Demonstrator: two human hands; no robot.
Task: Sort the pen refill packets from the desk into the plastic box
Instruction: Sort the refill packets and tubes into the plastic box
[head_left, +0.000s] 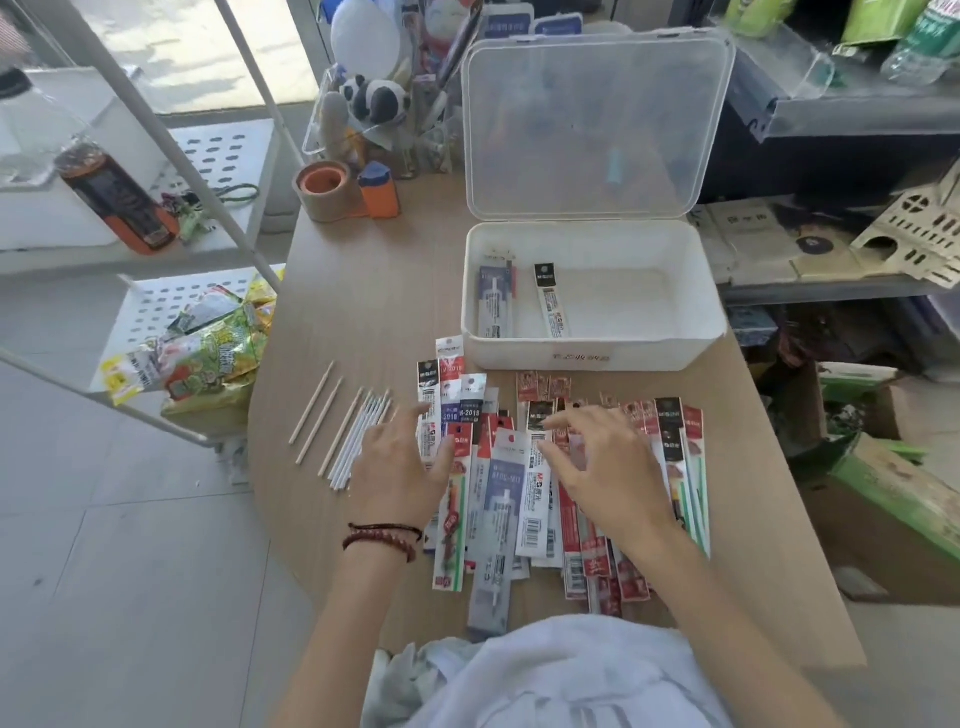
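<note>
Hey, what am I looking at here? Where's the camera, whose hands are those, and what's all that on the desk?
This is one picture from a camera worn on a person's head, looking down at their own bare hands; there's no machine. The left hand and right hand are spread open over a pile of pen refill packets on the wooden desk, holding nothing. Behind the pile stands a white plastic box, its clear lid raised, with a few packets already inside. Thin loose sticks lie left of the pile.
</note>
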